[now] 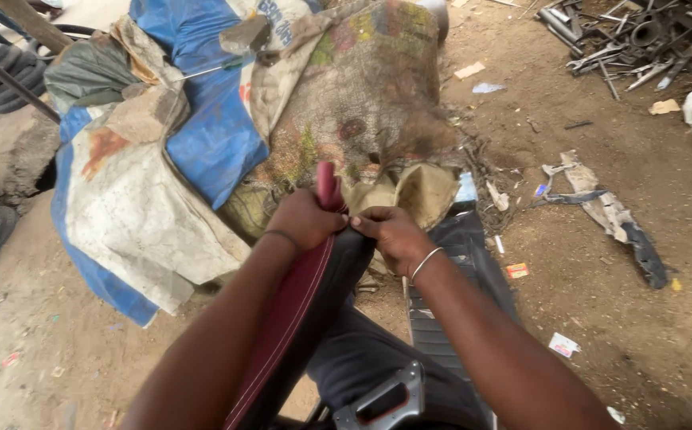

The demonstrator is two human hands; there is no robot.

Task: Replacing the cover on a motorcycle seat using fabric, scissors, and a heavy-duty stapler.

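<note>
Both hands — left hand (304, 219), right hand (391, 235) — had fingers clamped on the seat cover (302, 299) edge; stretching step judged underway; next called for firm, even pull.

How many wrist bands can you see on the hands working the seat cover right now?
2: a dark band on the left hand, and a silver bangle on the right hand. Both hands grip the maroon and black seat cover.

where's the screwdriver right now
In the head view, the screwdriver lies upper left on the blue tarp, beside a stone.
</note>
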